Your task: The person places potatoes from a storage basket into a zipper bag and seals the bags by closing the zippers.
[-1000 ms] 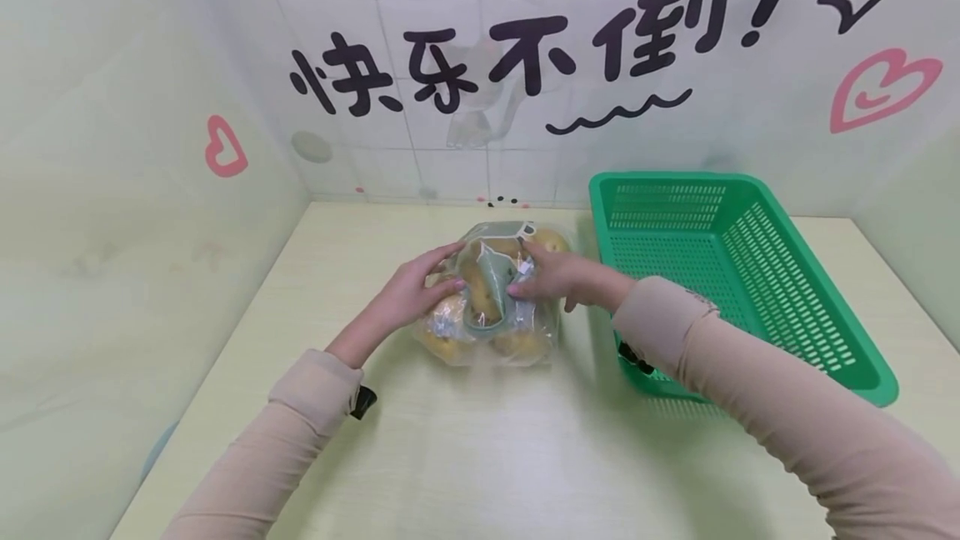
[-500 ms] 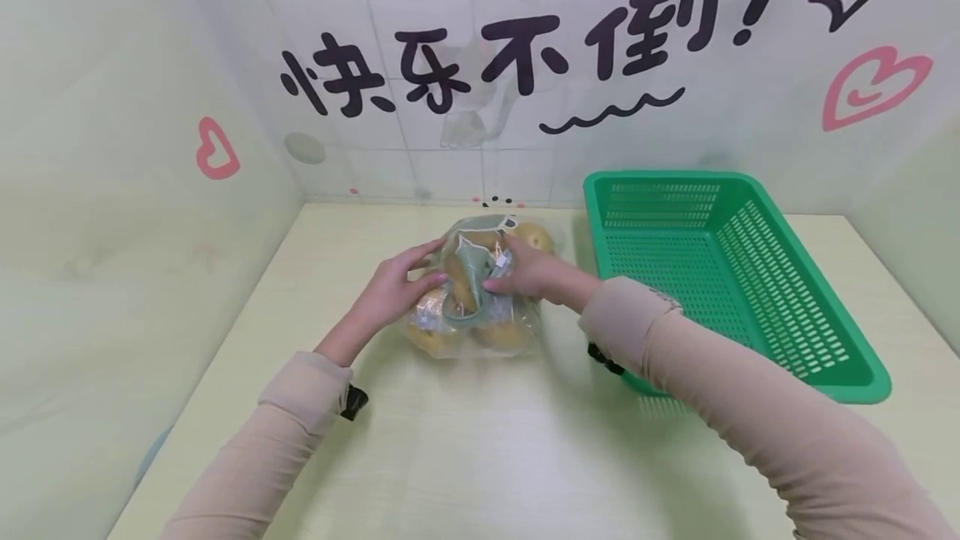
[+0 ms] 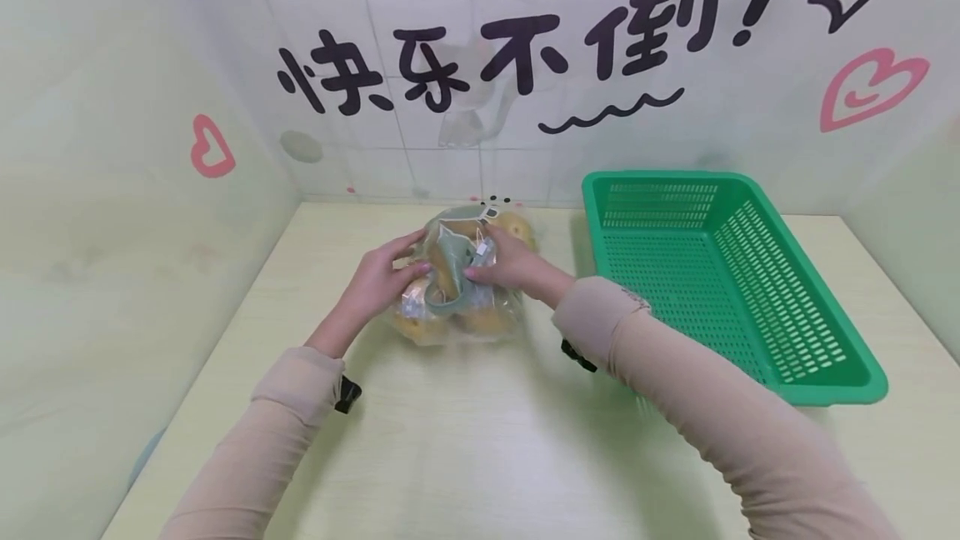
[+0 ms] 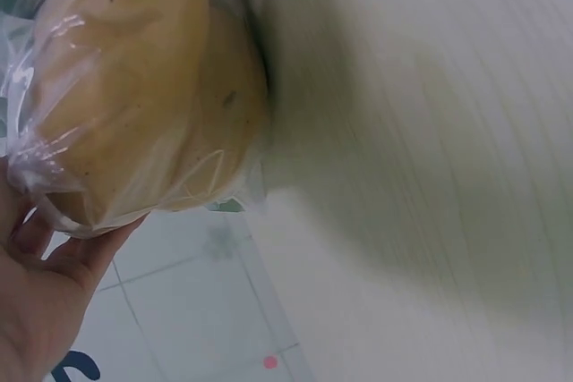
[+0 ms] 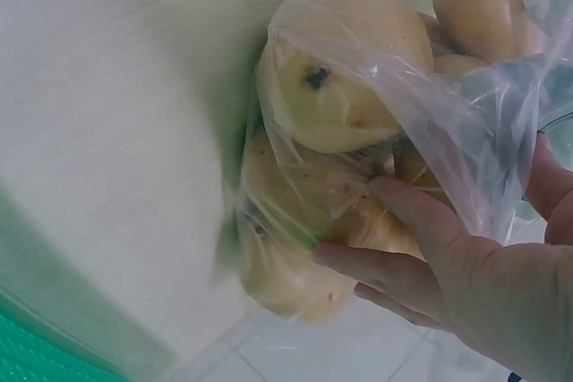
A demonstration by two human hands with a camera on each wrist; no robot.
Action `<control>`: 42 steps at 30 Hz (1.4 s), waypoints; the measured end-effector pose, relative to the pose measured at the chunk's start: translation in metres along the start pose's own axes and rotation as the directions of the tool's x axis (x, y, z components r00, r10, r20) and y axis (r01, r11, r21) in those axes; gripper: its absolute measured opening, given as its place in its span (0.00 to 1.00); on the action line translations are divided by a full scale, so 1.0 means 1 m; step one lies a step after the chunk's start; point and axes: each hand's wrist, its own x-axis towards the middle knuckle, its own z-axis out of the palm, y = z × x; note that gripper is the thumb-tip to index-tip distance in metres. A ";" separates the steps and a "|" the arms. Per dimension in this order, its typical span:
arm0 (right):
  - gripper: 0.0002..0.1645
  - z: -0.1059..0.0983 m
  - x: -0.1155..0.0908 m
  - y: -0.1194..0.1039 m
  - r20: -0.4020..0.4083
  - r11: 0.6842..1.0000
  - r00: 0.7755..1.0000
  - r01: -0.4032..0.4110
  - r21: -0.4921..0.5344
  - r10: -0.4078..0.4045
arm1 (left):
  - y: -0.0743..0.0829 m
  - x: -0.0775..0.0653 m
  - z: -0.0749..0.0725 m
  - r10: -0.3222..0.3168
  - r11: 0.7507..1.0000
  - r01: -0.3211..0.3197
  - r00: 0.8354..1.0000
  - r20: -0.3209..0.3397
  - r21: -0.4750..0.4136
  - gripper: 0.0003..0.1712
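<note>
A clear plastic bag with a green print (image 3: 450, 265), filled with several yellow-brown potatoes (image 5: 345, 87), lies on the table near the back wall. My left hand (image 3: 375, 280) grips its left side, thumb on top and the other fingers along the far side. From the right, my right hand (image 3: 517, 263) holds the bag, its thumb near the printed patch. In the left wrist view, the left hand's fingers (image 4: 98, 252) meet the film beside a large potato. The right wrist view has the right hand's fingers (image 5: 394, 279) spread against the potatoes through loose, creased film.
A green slotted plastic basket (image 3: 828, 290) stands to the right of the bag, with the right forearm passing over its near left corner. Behind the pale wooden table (image 3: 465, 440) hangs a white sheet with black lettering (image 3: 521, 48); another sheet borders the left side.
Both hands and the bag of potatoes have shifted left and slightly toward the back wall, farther from the basket. The grip on the bag looks the same.
</note>
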 end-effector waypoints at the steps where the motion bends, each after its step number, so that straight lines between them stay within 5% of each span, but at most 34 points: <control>1: 0.51 0.001 0.001 0.000 -0.008 1.000 1.000 -0.002 0.005 0.002 | -0.001 0.000 -0.001 -0.003 1.000 0.003 1.000 -0.003 0.004 0.34; 11: 0.51 0.007 0.014 0.005 -0.033 0.995 0.999 0.020 0.102 -0.017 | -0.009 0.006 -0.008 -0.034 0.999 0.034 0.999 -0.017 0.007 0.34; 21: 0.50 0.009 0.016 0.014 -0.048 0.994 0.994 0.102 0.049 -0.099 | -0.014 0.011 -0.012 -0.006 1.000 0.006 1.000 0.007 0.000 0.34; 31: 0.53 0.004 0.018 0.026 0.028 0.995 0.999 0.037 0.090 -0.040 | -0.018 0.009 -0.013 -0.053 0.998 0.057 0.995 0.089 -0.041 0.34; 42: 0.55 -0.004 0.018 0.027 0.059 0.996 0.998 -0.005 0.091 -0.001 | -0.017 0.009 -0.009 -0.063 0.996 0.069 0.994 0.088 -0.061 0.36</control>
